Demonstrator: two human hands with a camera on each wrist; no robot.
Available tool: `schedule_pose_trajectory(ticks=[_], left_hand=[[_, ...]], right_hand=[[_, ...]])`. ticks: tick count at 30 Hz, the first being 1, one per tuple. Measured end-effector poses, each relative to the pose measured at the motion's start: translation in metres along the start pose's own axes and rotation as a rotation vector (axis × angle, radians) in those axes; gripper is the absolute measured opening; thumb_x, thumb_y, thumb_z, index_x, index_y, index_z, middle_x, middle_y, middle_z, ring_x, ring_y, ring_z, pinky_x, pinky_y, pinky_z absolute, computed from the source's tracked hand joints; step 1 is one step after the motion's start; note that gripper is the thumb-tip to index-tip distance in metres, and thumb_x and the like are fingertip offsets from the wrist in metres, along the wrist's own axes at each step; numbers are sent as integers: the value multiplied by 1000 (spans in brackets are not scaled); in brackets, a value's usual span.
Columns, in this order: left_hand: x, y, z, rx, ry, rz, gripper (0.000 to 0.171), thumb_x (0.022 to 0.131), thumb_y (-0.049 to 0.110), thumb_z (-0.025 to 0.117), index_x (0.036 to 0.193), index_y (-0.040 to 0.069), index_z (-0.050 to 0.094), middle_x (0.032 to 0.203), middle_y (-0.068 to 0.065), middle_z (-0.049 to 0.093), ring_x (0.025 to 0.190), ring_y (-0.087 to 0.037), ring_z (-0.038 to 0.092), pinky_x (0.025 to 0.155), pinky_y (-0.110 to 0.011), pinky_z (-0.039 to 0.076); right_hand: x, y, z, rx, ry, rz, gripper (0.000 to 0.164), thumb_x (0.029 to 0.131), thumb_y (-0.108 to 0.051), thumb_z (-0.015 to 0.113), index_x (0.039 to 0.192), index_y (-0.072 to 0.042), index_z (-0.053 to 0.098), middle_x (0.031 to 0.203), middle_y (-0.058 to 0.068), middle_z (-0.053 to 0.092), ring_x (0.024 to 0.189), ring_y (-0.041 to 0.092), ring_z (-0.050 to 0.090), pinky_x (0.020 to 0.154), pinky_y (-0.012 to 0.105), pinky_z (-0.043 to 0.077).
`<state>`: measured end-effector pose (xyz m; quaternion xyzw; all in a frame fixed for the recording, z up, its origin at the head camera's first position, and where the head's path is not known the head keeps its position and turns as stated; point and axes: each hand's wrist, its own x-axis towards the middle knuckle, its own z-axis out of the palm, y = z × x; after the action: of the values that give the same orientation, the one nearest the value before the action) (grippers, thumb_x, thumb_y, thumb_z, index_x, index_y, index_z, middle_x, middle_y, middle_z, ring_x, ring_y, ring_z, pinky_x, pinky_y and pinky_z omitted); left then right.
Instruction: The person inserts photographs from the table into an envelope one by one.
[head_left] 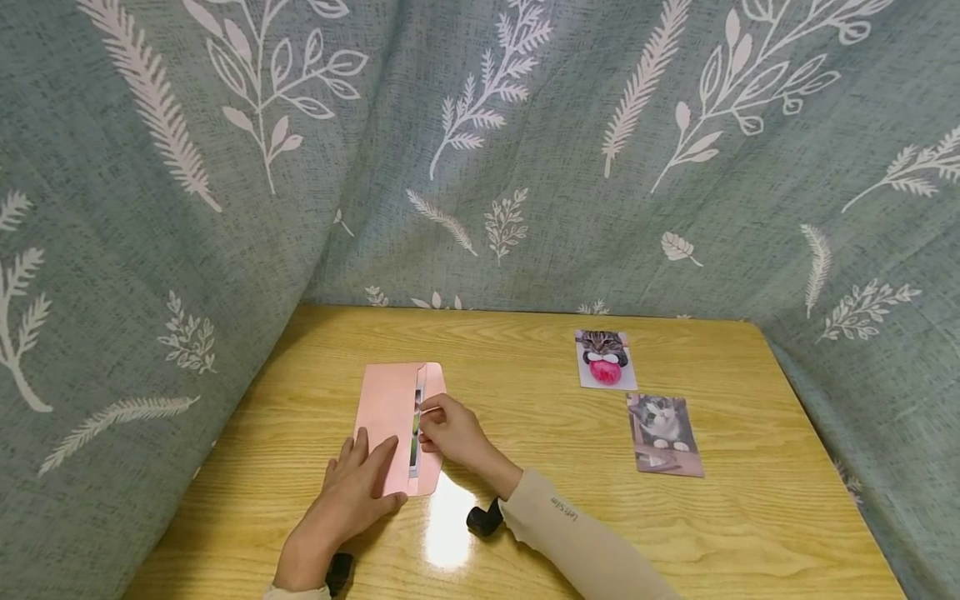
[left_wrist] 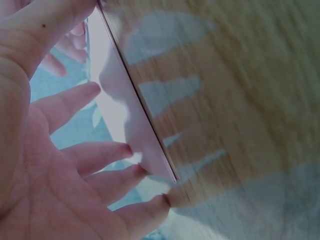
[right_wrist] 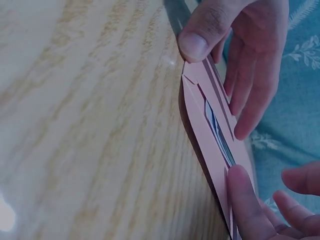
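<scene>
A pink envelope [head_left: 382, 392] lies on the table with its flap folded out to the right. Inside its opening shows a narrow strip of photo prints [head_left: 415, 450], which the right wrist view shows as several thin edges. My left hand [head_left: 348, 492] rests on the envelope's lower left part, fingers spread and thumb at the near edge. My right hand [head_left: 453, 433] is at the opening, its fingers bent. In the right wrist view the right thumb [right_wrist: 242, 200] touches the envelope beside the prints' edges, while the other fingertips stand apart from it.
Two cat photos lie to the right on the wooden table [head_left: 540, 467]: one with a pink ball shape [head_left: 606, 371], one of a grey-and-white cat [head_left: 663, 429]. A green leaf-patterned curtain [head_left: 465, 150] surrounds the table's back and sides. Black wrist devices [head_left: 483, 518] sit under the wrists.
</scene>
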<state>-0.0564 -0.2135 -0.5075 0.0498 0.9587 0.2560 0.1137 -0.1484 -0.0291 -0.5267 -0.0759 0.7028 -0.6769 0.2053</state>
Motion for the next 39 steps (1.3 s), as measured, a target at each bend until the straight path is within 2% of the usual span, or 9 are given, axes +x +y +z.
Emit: schedule_pose_trajectory(ticks=[6,11,16,18,20,24,27,33,39], left_hand=[[0,0,0,-5,8,3,82,84,35,82,151,8,43,155,-40,13,143,-58,9,108,-75,10],[-1,0,0,-10,12,-6,84,84,36,81,151,6,42,156,-39,13,144,-56,9,109,-73,10],[-1,0,0,-8,17,-15,84,83,36,82,151,6,42,156,-39,13,144,-56,10,110,-73,10],[-1,0,-1,-6,17,-21,84,83,36,82,151,6,43,156,-38,13,144,-56,10,110,-72,9],[-1,1,-1,-4,13,-23,84,83,36,82,151,6,43,156,-38,13,144,-56,10,110,-72,9],[-2,3,-1,-4,1,-26,84,83,37,82,151,6,43,156,-38,13,144,-56,9,110,-72,9],[-3,3,-1,-8,-5,-26,84,83,37,82,151,6,42,156,-39,13,144,-56,9,110,-73,9],[-3,2,0,-11,-4,-27,85,84,36,82,152,8,41,157,-38,12,144,-56,8,110,-73,8],[-2,2,1,-10,2,-18,84,83,35,82,152,7,42,157,-38,13,144,-56,9,110,-73,9]], right_hand=[[-1,2,-2,-39,-11,-26,23,96,1,62,119,1,62,99,14,68,78,22,69,66,32,60],[-4,0,-13,-113,-40,-55,22,98,-5,63,119,1,63,98,8,68,79,22,69,65,30,59],[-9,-9,-31,-187,-55,-101,26,100,-12,62,123,1,62,102,10,70,82,29,70,70,39,60],[-11,-13,-40,-197,-57,-115,29,100,-15,62,124,2,62,103,11,69,85,33,70,73,42,60],[-14,-15,-49,-225,-52,-132,29,101,-16,62,124,1,62,104,10,69,88,34,69,74,41,59],[-22,-21,-69,-319,-26,-186,27,102,-17,61,123,0,63,105,7,68,90,27,67,75,35,56],[-29,-27,-85,-375,0,-217,27,102,-18,61,122,0,64,106,5,68,93,22,65,79,36,54],[-42,-39,-123,-435,86,-243,25,100,-19,64,120,-5,66,103,3,69,95,21,64,82,40,53],[-54,-38,-162,-440,181,-259,23,100,-19,65,118,-5,67,104,6,71,95,23,64,83,40,52]])
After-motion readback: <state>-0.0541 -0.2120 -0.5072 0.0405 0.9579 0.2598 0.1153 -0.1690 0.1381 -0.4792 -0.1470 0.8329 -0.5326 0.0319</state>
